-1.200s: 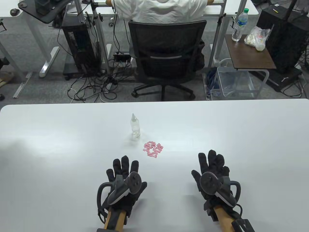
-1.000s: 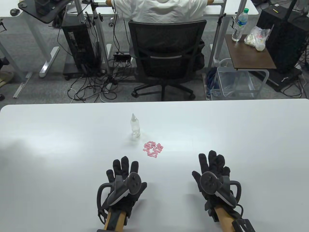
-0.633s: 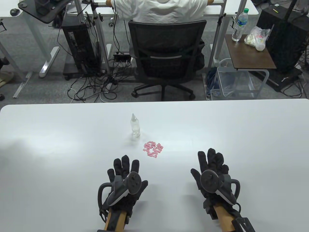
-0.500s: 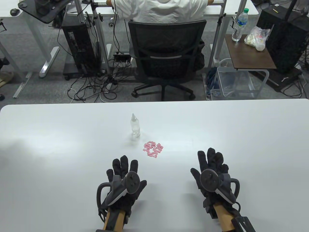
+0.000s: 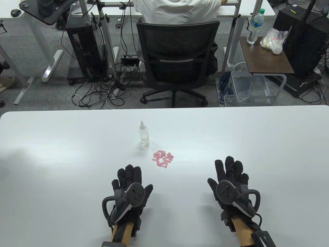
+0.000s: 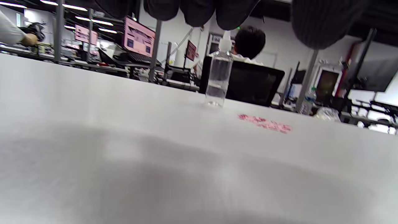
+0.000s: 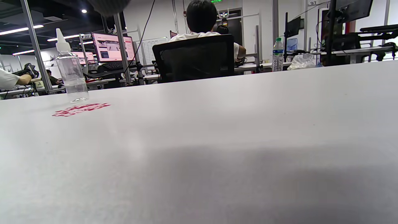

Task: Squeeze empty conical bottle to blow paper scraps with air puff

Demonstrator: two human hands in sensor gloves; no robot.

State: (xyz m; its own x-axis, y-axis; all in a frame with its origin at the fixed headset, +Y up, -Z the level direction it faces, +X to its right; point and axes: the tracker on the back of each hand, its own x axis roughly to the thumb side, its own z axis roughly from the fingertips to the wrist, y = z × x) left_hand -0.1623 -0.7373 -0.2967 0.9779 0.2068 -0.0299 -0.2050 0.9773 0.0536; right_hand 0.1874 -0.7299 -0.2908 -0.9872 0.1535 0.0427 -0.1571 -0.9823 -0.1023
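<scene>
1. The left hand [image 5: 129, 185] is low over the near part of the white table [image 5: 51, 159], fingers straight and close together, holding nothing. A tracker [image 5: 128, 199] sits on its back.
2. The right hand [image 5: 230, 180] is over the table to the right, well apart from the left, with fingers [image 5: 228, 164] straight and slightly spread, also holding nothing.
3. Just beyond the left hand's fingertips and a little to their right lies a small patch of pink paper scraps [image 5: 163, 159], flat on the table and bunched together.
4. Just behind the scraps and a little to the left stands the bottle [image 5: 144, 133], clear, upright, with a white pointed nozzle [image 7: 62, 39]. It is near the scraps but not touching them, and neither hand touches it.
5. Past the table's far edge a black office chair [image 5: 177, 54] faces away, and a person in a white shirt [image 5: 177, 10] sits in it at another desk.
</scene>
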